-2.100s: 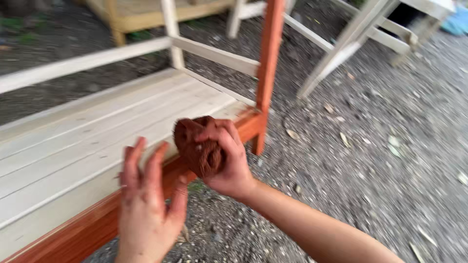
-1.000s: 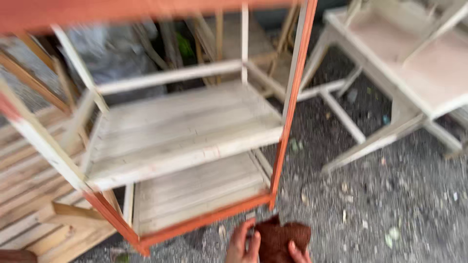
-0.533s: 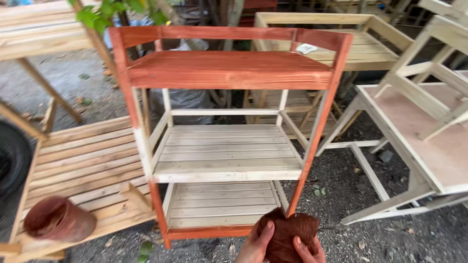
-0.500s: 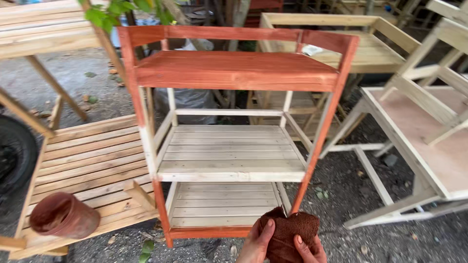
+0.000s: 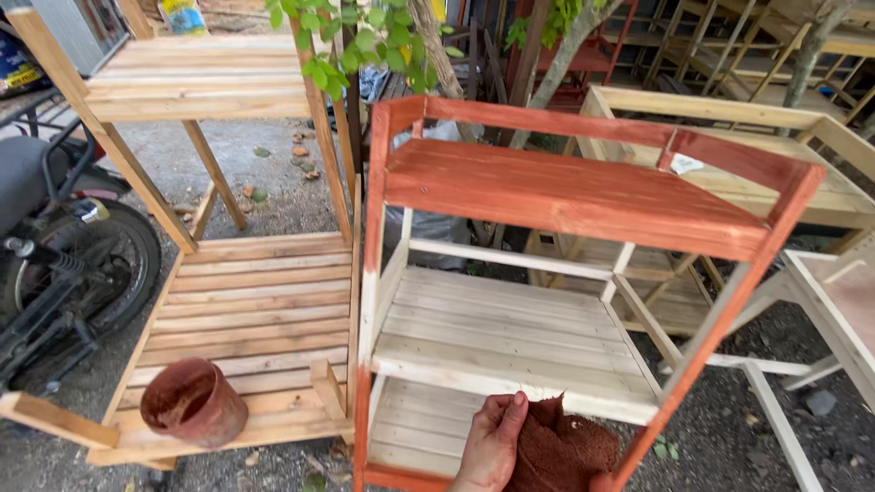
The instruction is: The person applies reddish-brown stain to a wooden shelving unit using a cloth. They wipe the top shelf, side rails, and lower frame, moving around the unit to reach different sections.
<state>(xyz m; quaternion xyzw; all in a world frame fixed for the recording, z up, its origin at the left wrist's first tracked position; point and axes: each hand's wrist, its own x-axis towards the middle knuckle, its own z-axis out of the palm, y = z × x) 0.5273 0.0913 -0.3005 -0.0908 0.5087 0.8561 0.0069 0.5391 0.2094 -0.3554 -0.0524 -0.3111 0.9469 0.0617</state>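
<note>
My left hand (image 5: 488,448) grips a red-brown stained rag (image 5: 565,451) at the bottom of the view, thumb up against the cloth. Only a small stained bit of my right hand (image 5: 602,480) shows, at the rag's lower right edge and touching it. The rag hangs just in front of a three-tier wooden shelf (image 5: 547,191). Its top board and posts are stained red-brown. The middle tier (image 5: 510,337) and bottom tier (image 5: 419,433) are bare pale wood. A stain-covered round pot (image 5: 193,401) stands on the slats of the neighbouring unpainted rack, left of my left hand.
An unpainted slatted rack (image 5: 255,301) stands at the left. A motorcycle wheel (image 5: 91,264) is beside it. More bare wooden furniture (image 5: 820,173) crowds the right and back. A leafy tree trunk (image 5: 428,46) rises behind. The ground is dark gravel (image 5: 729,437).
The view has swung up from the bottom tier to take in the whole shelf, then shifted slightly closer and to the left. Both hands stay on the rag at the bottom edge.
</note>
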